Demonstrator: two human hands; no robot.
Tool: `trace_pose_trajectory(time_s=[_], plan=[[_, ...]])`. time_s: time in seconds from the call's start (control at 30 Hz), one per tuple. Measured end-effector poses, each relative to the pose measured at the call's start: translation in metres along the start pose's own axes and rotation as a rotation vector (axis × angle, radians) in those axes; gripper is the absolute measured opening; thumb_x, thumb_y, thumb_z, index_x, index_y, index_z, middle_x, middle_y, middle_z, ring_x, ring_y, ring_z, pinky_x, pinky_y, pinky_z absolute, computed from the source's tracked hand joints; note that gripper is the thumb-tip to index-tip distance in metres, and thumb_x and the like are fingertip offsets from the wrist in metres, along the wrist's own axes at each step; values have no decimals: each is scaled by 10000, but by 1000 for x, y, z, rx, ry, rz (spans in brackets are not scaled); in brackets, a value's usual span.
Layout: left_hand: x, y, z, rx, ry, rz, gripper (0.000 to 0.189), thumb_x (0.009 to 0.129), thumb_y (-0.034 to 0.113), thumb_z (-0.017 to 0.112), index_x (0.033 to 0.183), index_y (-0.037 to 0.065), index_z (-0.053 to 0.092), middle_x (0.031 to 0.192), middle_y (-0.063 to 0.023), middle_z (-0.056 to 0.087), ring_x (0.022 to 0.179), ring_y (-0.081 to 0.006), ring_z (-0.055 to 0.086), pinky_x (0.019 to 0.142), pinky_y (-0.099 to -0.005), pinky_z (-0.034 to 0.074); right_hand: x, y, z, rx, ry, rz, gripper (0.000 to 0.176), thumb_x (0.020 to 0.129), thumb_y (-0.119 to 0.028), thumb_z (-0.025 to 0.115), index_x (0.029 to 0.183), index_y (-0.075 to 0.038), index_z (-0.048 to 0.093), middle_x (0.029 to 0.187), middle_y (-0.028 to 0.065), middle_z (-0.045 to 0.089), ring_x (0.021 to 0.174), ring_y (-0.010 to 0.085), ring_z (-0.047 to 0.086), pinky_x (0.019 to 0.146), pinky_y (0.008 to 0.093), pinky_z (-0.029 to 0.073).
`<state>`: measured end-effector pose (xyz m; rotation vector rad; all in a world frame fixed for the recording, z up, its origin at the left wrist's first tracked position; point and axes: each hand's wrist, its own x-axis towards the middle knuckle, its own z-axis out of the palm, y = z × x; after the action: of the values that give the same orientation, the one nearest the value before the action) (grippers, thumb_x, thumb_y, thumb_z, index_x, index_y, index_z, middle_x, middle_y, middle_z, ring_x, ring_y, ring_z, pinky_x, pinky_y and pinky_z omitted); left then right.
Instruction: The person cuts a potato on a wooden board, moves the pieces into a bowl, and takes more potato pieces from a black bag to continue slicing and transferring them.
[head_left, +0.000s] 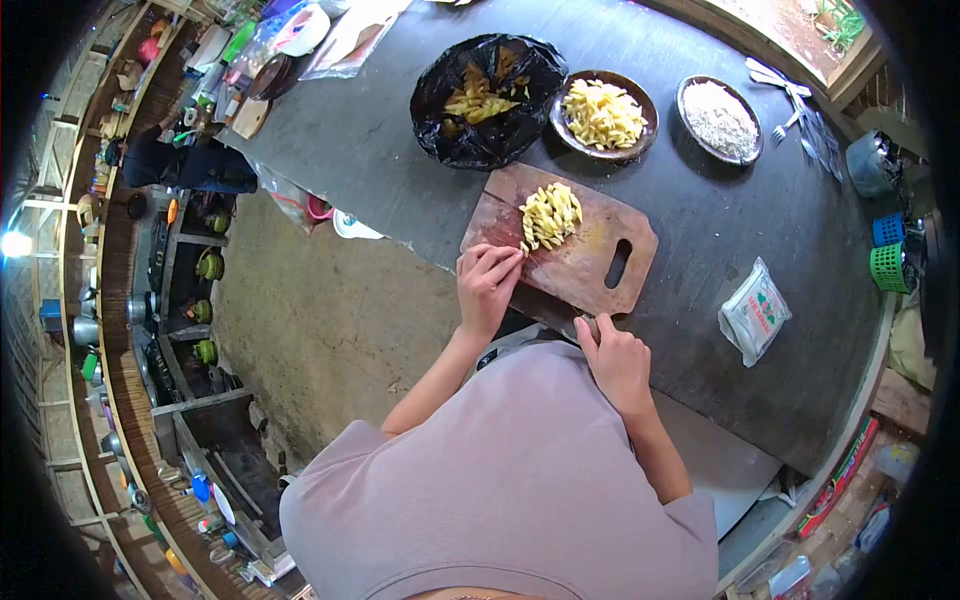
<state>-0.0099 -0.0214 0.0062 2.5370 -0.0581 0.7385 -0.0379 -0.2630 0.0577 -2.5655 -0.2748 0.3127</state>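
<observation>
I see the left hand (pixel 487 283) curled, pinning the near end of the potato strips (pixel 550 216) on the cutting board (pixel 590 262) at the table's (pixel 700 230) near edge. The pile runs away from it. The right hand (pixel 617 362), farther off, grips the knife (pixel 588 325).

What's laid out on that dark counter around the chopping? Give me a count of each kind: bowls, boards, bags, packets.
Bowls: 2
Board: 1
Black bag: 1
White packet: 1
Total: 5
</observation>
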Motion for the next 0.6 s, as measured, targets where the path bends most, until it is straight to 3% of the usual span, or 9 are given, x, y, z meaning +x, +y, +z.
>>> trace_pose_trajectory(time_s=[0.4, 0.53, 0.6], plan=[[0, -2, 1, -19, 3, -9, 212, 794, 66, 852, 1002, 96, 829, 1073, 8, 777, 1050, -238, 654, 946, -384, 498, 13, -6, -1, 23, -38, -14, 499, 1082, -488, 555, 867, -50, 662, 701, 245, 710, 687, 443, 738, 618, 538, 595], [-1, -1, 2, -53, 8, -39, 205, 796, 69, 857, 998, 92, 830, 1064, 5, 775, 1045, -239, 643, 949, -384, 501, 4, -6, -8, 101, -110, 59, 496, 1087, -459, 564, 848, -29, 625, 727, 261, 697, 714, 479, 707, 644, 568, 562], [-3, -5, 5, -58, 13, -36, 202, 799, 70, 856, 998, 92, 830, 1065, 7, 775, 1046, -240, 640, 948, -383, 499, 11, -10, 2, 48, -58, 13, 495, 1079, -481, 564, 861, -47, 663, 712, 245, 715, 690, 442, 740, 616, 538, 594]])
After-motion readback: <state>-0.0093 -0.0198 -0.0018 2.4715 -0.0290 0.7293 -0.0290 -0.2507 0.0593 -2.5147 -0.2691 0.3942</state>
